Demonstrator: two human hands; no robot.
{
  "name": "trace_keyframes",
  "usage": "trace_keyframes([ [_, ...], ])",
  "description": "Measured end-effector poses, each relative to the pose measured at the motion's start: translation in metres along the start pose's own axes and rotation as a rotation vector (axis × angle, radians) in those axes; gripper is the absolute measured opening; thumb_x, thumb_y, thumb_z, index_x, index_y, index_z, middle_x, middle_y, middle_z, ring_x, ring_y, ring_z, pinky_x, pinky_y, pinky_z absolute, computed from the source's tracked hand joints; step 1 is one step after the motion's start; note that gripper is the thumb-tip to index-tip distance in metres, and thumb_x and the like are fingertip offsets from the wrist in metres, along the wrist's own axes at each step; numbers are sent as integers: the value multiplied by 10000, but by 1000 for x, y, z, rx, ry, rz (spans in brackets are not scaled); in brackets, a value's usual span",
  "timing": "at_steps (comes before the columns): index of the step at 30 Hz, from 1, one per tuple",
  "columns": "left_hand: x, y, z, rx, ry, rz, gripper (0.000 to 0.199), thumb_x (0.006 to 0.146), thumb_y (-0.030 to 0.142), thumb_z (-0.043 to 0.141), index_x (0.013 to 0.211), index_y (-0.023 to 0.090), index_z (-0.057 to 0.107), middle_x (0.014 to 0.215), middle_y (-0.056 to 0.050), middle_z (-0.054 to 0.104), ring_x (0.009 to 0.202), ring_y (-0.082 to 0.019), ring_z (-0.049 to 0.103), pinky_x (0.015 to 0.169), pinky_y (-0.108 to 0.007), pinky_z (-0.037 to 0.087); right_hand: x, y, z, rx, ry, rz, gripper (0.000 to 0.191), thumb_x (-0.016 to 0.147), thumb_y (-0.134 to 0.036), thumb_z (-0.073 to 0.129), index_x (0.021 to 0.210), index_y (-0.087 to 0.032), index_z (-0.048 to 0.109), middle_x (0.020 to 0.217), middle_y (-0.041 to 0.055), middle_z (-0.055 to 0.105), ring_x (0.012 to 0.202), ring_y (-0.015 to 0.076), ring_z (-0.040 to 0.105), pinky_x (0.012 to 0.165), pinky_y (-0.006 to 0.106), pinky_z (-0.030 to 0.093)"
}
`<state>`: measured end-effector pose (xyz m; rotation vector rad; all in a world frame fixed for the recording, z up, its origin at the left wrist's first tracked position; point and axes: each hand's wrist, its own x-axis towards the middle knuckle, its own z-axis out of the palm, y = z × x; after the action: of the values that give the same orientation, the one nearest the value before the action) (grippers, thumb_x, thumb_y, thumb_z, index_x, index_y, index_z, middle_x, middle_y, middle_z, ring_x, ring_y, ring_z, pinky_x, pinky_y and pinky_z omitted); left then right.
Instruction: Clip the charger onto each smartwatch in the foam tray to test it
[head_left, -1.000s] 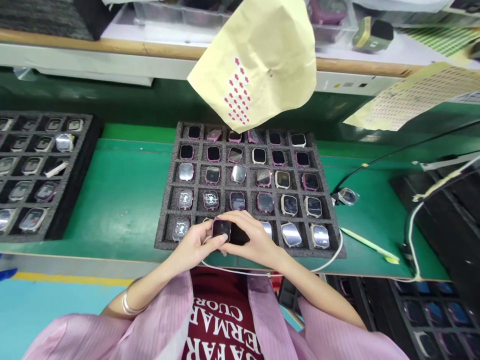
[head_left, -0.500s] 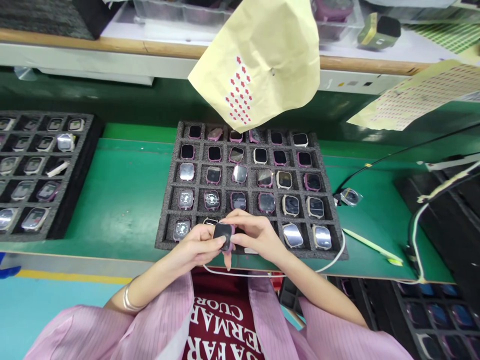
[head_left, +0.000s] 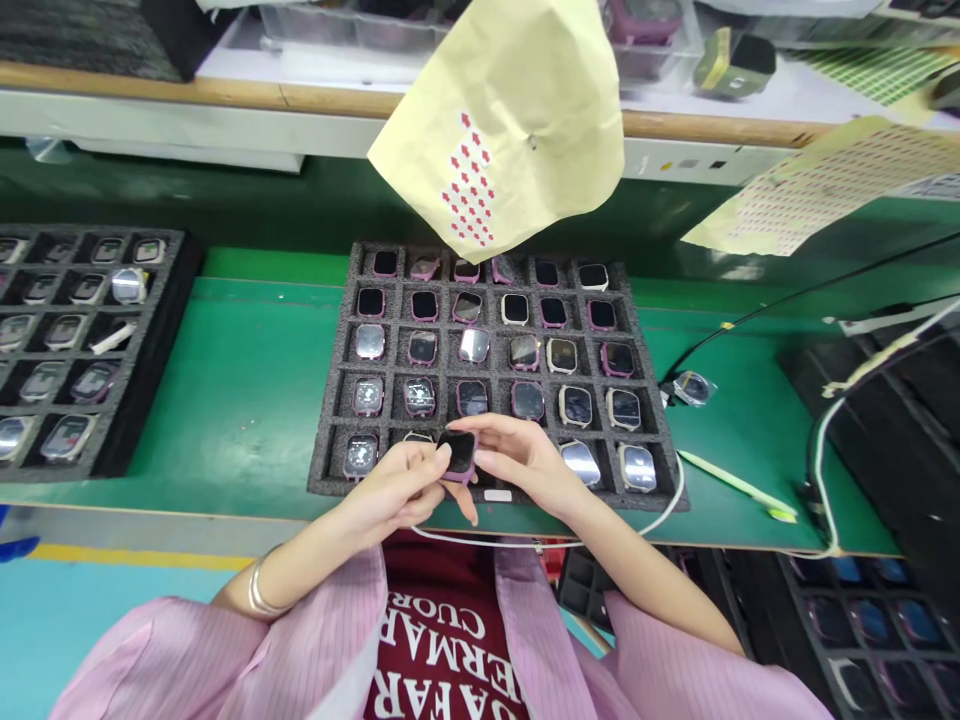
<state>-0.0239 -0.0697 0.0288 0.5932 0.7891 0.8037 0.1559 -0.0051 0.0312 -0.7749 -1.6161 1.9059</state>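
Note:
Between my two hands is a smartwatch case [head_left: 457, 455] with a dark screen and a purple frame, no strap on it. My left hand [head_left: 405, 485] pinches its left side, thumb on the screen. The fingers of my right hand [head_left: 525, 465] grip its right edge. Both hands are over the front row of a grey foam tray [head_left: 319, 450], whose compartments hold several watch cases with purple or pale frames. A few of them, such as a watch case [head_left: 361, 455] at the front left, show lit dials. My hands cover part of the front row.
Another foam tray [head_left: 142, 400] of watches stands at the left. To the right lie a light green pen [head_left: 739, 485], a white cable [head_left: 667, 515] and a plastic-wrapped round item [head_left: 694, 388]. Yellow paper [head_left: 525, 120] with red arrow stickers hangs from the shelf edge [head_left: 330, 97].
The watch case has turned in my fingers, from tilted to flatter, with its screen facing up. Both hands have shifted slightly, and the view has moved a little.

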Motion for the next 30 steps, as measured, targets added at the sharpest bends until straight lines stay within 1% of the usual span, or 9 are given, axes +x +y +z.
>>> trace_keyframes([
  [2, 1, -5, -2, 86, 49, 38, 432, 845, 528, 555, 788, 101, 579, 433, 49, 467, 330, -16, 146, 336, -190, 78, -3, -3, 0, -218, 14, -70, 453, 790, -377, 727, 1188, -201, 602, 988, 70, 654, 851, 199, 643, 780, 349, 553],
  [4, 3, -11, -4, 170, 122, 69, 400, 830, 509, 589, 725, 127, 534, 405, 101, 312, 351, -23, 158, 355, -181, 93, -6, -5, 2, -479, 72, -170, 504, 753, -342, 766, 1208, -217, 588, 1064, 82, 644, 932, 232, 629, 830, 388, 540],
  [6, 4, -15, -6, 253, 166, 97, 392, 821, 491, 608, 683, 141, 496, 449, 96, 293, 385, -28, 189, 374, -178, 113, -8, -5, 5, -652, 114, -256, 468, 775, -297, 747, 1208, -227, 586, 1123, 89, 637, 1015, 254, 611, 897, 420, 513],
  [7, 5, -16, -6, 293, 176, 111, 387, 819, 479, 613, 675, 140, 494, 476, 86, 310, 405, -31, 210, 383, -179, 126, -9, -4, 7, -686, 122, -284, 447, 790, -281, 730, 1209, -227, 583, 1132, 90, 637, 1035, 256, 607, 912, 425, 506],
  [11, 5, -15, -8, 387, 165, 145, 335, 823, 437, 615, 734, 121, 548, 539, 66, 339, 458, -46, 249, 410, -191, 163, -8, -2, 8, -686, 106, -286, 418, 802, -251, 716, 1198, -215, 584, 1080, 85, 646, 979, 239, 625, 860, 393, 530],
  [15, 4, -14, -11, 411, 134, 132, 315, 844, 425, 590, 790, 117, 557, 545, 70, 325, 452, -45, 229, 409, -196, 155, -5, 0, 8, -682, 88, -268, 415, 800, -237, 716, 1191, -201, 584, 1049, 85, 644, 945, 231, 626, 833, 383, 533],
  [20, 3, -17, -13, 401, 147, 114, 339, 858, 455, 561, 861, 117, 550, 565, 67, 327, 461, -51, 243, 411, -190, 165, -4, 3, 12, -714, 113, -306, 377, 815, -240, 681, 1178, -200, 588, 1046, 91, 648, 958, 238, 623, 833, 401, 532],
  [26, 5, -22, -12, 344, 167, 110, 331, 854, 459, 566, 808, 134, 520, 557, 74, 302, 431, -38, 217, 376, -176, 143, -6, 7, 14, -772, 144, -326, 380, 813, -238, 673, 1180, -206, 582, 1048, 88, 658, 957, 248, 618, 839, 427, 516],
  [30, 5, -23, -11, 346, 166, 124, 321, 859, 450, 562, 830, 131, 538, 568, 68, 319, 439, -40, 219, 380, -177, 149, -6, 9, 14, -768, 141, -334, 381, 808, -208, 671, 1177, -200, 579, 1065, 91, 652, 958, 247, 614, 835, 423, 511],
])
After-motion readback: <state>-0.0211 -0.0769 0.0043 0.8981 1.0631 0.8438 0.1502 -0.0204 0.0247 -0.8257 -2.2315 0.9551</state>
